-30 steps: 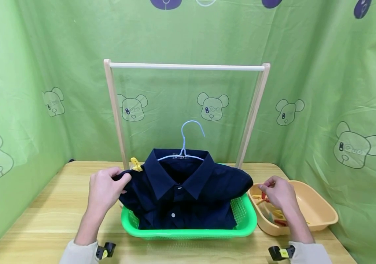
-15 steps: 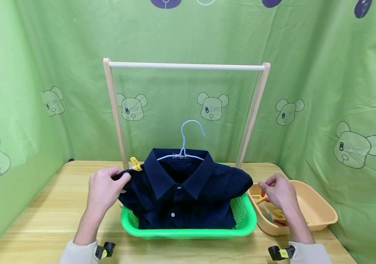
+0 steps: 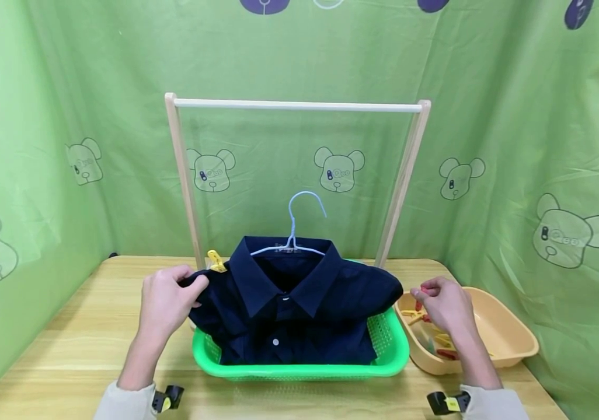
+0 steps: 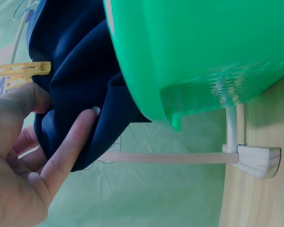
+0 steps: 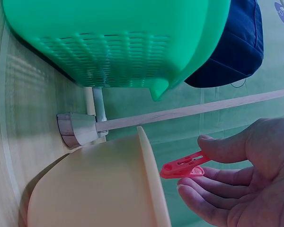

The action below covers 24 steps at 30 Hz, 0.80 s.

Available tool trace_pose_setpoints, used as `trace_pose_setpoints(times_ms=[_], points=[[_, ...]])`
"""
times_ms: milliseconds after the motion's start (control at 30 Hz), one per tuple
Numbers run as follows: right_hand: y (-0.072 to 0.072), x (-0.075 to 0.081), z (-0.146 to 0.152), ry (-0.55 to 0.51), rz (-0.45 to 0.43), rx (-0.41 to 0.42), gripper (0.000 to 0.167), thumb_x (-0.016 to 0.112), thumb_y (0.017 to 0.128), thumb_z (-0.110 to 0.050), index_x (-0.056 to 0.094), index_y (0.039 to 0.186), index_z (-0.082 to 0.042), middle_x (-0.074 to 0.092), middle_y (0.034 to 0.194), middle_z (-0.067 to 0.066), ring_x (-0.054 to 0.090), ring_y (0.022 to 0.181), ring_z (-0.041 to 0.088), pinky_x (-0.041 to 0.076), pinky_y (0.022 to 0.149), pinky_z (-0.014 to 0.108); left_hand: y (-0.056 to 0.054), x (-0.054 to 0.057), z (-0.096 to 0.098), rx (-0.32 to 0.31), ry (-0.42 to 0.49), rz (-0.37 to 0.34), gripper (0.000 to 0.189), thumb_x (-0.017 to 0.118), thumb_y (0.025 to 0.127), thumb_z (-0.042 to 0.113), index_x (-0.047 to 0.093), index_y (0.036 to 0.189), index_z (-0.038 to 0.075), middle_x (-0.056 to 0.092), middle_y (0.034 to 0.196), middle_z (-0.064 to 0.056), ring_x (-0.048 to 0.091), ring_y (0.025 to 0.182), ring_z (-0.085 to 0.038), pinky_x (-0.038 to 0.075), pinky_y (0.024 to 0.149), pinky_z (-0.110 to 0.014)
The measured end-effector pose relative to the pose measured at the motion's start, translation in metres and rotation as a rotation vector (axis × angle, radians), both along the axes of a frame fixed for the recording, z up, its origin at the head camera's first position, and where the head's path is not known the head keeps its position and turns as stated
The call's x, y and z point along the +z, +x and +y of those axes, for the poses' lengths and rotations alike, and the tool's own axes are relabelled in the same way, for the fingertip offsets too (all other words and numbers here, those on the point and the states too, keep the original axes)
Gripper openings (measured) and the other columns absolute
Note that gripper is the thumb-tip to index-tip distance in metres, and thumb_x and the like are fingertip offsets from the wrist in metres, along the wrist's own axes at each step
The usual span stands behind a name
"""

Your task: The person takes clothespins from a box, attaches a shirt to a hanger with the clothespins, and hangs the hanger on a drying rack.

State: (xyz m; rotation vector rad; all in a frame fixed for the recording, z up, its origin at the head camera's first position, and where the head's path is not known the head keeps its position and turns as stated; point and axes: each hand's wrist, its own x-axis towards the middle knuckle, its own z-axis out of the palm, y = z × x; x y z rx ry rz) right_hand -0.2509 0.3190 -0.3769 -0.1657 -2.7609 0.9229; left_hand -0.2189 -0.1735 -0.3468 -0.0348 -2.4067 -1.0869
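A dark navy shirt (image 3: 278, 315) on a pale blue wire hanger (image 3: 292, 230) lies in a green basket (image 3: 310, 371). My left hand (image 3: 165, 300) pinches the shirt's left-side shoulder cloth between thumb and fingers. Beside it a yellow clothespin (image 3: 216, 261) is clipped to that shoulder; in the left wrist view the yellow clothespin (image 4: 23, 71) sits just above my thumb. My right hand (image 3: 443, 306) pinches a red clothespin (image 5: 183, 166) between thumb and fingers, over the near-left rim of an orange tub (image 3: 507, 326).
Several red and yellow clothespins (image 3: 443, 340) lie in the tub. Behind the basket stands a wooden rack with a white bar (image 3: 299, 106) across the top. Green curtains (image 3: 299, 58) surround the wooden table (image 3: 84, 326).
The red clothespin has risen slightly in my right hand, now showing above the fingers. My left hand and the shirt stay where they were.
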Motion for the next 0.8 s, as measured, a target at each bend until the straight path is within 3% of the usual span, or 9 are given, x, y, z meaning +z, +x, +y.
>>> trace_pose_setpoints(times_ms=[800], points=[[0.0049, 0.0083, -0.0065, -0.052, 0.043, 0.016, 0.04, 0.063, 0.099, -0.026, 0.059, 0.119, 0.008, 0.067, 0.104, 0.026, 0.066, 0.065, 0.019, 0.054, 0.053, 0.029, 0.0006, 0.0012, -0.0001, 0.008, -0.004, -0.008, 0.021, 0.066, 0.085, 0.018, 0.066, 0.064, 0.014, 0.071, 0.065, -0.003, 0.069, 0.05, -0.01, 0.055, 0.051, -0.024]])
